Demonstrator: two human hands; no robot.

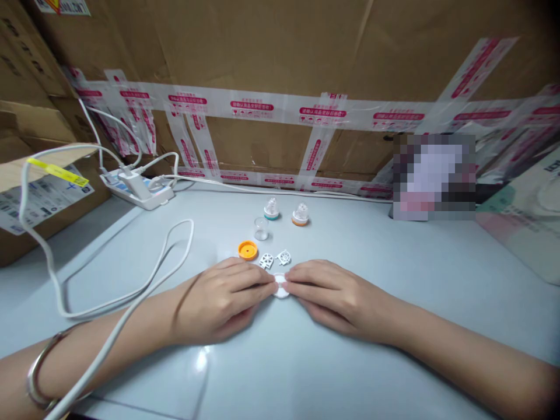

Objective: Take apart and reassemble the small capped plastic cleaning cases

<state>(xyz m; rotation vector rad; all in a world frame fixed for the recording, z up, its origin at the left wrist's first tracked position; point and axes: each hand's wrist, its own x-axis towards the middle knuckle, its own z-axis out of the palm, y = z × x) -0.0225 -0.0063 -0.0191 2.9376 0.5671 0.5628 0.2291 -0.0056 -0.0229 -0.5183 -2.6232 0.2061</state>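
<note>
I see the left hand coming in from the left, its fingers together and their tips closed on the near side of a small white disc, probably to steady it. Just beyond its knuckles, an orange round piece lies with its hollow side up. A clear cup stands farther back. Two white spoked pieces lie flat just past the disc, likely kept within easy reach. Behind them sit a teal-rimmed domed piece and, to its right, an orange-rimmed domed piece, perhaps set back to leave working space. The right hand mirrors the left, fingertips closed on the disc's right side; whatever is between the tips is hidden from me. The disc is low on the bench, at centre.

The bench is pale, smooth and slightly glossy. At left are a labelled carton, looping white cable and a power strip. Taped cardboard walls the back; at right, a pixelated patch hides something.
</note>
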